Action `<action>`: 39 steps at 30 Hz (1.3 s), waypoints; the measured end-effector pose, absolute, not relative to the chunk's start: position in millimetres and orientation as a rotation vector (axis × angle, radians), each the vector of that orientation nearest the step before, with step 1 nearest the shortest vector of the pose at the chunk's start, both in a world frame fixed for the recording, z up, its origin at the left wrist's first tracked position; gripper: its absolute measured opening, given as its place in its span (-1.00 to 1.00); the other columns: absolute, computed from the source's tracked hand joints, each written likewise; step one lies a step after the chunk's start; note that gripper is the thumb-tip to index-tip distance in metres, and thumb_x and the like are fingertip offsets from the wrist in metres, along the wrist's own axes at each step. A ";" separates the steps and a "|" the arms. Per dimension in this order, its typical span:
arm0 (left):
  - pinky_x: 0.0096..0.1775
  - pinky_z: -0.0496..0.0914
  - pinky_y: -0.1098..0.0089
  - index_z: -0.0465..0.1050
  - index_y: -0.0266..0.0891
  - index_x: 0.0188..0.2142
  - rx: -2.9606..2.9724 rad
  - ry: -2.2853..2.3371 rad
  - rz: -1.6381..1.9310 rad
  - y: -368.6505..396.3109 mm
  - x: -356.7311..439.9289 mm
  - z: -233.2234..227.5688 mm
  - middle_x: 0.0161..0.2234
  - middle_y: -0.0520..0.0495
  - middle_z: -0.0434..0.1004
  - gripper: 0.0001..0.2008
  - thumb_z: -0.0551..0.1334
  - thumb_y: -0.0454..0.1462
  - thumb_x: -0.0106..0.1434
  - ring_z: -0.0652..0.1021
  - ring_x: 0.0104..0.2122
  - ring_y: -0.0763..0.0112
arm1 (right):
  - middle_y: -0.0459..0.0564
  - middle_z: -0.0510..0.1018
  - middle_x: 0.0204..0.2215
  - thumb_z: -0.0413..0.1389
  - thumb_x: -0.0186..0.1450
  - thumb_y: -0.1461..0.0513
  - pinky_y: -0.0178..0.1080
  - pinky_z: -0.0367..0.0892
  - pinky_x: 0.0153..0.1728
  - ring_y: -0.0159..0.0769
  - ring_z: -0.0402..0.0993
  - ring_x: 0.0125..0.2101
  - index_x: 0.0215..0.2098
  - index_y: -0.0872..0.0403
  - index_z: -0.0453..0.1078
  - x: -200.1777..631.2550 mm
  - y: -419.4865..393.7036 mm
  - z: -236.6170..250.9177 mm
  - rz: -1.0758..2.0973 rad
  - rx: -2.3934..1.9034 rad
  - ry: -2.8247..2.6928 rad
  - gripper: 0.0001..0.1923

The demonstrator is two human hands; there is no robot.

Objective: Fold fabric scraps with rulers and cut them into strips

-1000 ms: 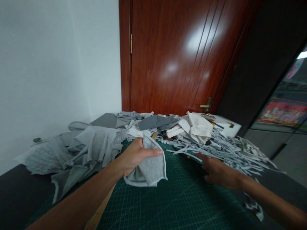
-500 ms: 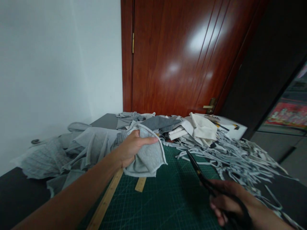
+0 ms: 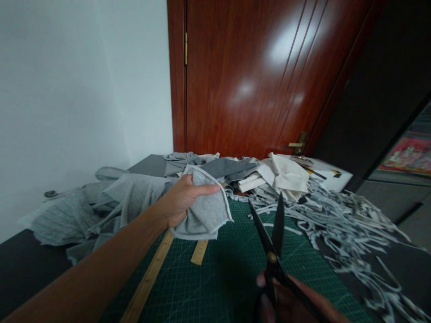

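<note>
My left hand (image 3: 185, 197) pinches a piece of light grey fabric (image 3: 210, 208) near its upper edge, thumb on top. The fabric hangs just above the green cutting mat (image 3: 235, 278), its rolled edge facing right. My right hand (image 3: 286, 296) grips black scissors (image 3: 272, 258) by the handles, partly out of frame at the bottom. The scissors' blades are spread apart and point away from me, to the right of the fabric and not touching it. Beneath the fabric lie a long wooden ruler (image 3: 148, 280) and a shorter wooden strip (image 3: 199, 252).
Heaped grey cloth (image 3: 111, 206) lies on the left. Thin grey fabric strips (image 3: 350, 229) pile up on the right. Cream and dark grey fabric pieces (image 3: 286, 177) are stacked at the back beside a white box (image 3: 336, 177). A brown door (image 3: 235, 80) stands behind.
The scissors have swung left and upright, and their blades have gone from closed to spread. My left hand still holds the fabric in nearly the same place.
</note>
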State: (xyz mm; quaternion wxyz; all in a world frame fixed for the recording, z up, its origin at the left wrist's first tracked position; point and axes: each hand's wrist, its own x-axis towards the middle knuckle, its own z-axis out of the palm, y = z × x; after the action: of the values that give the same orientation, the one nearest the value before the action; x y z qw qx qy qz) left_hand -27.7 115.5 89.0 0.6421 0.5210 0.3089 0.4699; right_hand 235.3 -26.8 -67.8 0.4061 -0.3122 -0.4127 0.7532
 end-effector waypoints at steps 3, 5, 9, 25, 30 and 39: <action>-0.34 0.56 0.33 0.62 -0.30 -0.37 1.177 0.679 1.105 114.5 -29.9 93.3 -0.41 -0.10 0.68 -0.75 0.58 -0.34 -0.04 0.63 -0.45 0.31 | -0.04 0.50 -0.42 0.25 0.26 -0.27 -0.19 0.36 -0.37 -0.22 0.44 -0.44 -0.01 -0.05 0.57 229.7 -19.6 -47.4 1.829 -0.859 -1.222 -0.42; -0.32 0.57 0.34 0.63 -0.30 -0.37 1.170 0.654 1.133 113.6 -33.1 97.3 -0.39 -0.10 0.69 -0.78 0.57 -0.33 -0.01 0.64 -0.44 0.32 | -0.06 0.47 -0.39 0.36 0.17 -0.23 -0.18 0.34 -0.37 -0.22 0.38 -0.43 0.03 -0.10 0.53 223.4 -19.2 -33.0 1.622 -0.925 -1.380 -0.39; -0.32 0.56 0.39 0.64 -0.28 -0.38 1.154 0.605 1.203 111.3 -42.7 108.1 -0.40 -0.07 0.69 -0.84 0.55 -0.33 0.05 0.62 -0.45 0.37 | -0.06 0.40 -0.37 0.36 0.09 -0.30 -0.13 0.31 -0.34 -0.15 0.32 -0.39 0.06 -0.16 0.50 205.3 -24.9 -15.4 1.301 -1.009 -1.509 -0.30; -0.36 0.54 0.40 0.67 -0.28 -0.39 1.260 0.613 1.274 110.5 -44.9 107.4 -0.44 -0.09 0.71 -0.75 0.61 -0.24 -0.02 0.61 -0.47 0.34 | -0.05 0.42 -0.26 0.40 0.17 -0.20 -0.19 0.24 -0.28 -0.21 0.30 -0.29 0.18 -0.07 0.45 198.9 3.9 6.5 1.274 -0.880 -1.721 -0.27; -0.32 0.56 0.41 0.69 -0.29 -0.35 1.290 0.596 1.270 115.1 -42.7 101.3 -0.36 -0.09 0.73 -0.74 0.61 -0.23 -0.01 0.63 -0.42 0.36 | -0.05 0.44 -0.25 0.44 0.15 -0.16 -0.15 0.29 -0.22 -0.18 0.35 -0.26 0.21 -0.10 0.41 200.2 11.0 -5.3 1.251 -0.851 -1.694 -0.24; -0.26 0.57 0.42 0.70 -0.30 -0.31 1.322 0.595 1.216 117.3 -38.7 93.7 -0.32 -0.10 0.74 -0.71 0.62 -0.22 -0.02 0.66 -0.37 0.35 | -0.06 0.44 -0.29 0.41 0.16 -0.20 -0.18 0.27 -0.29 -0.21 0.34 -0.32 0.19 -0.08 0.42 203.5 10.5 -19.1 1.205 -0.825 -1.682 -0.24</action>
State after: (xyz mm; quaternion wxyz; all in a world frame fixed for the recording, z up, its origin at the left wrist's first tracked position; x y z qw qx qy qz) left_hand -38.7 117.3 93.7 0.5849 0.5665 0.2552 0.5213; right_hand 203.5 10.5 -19.1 0.4415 -0.3323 -0.6776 0.4853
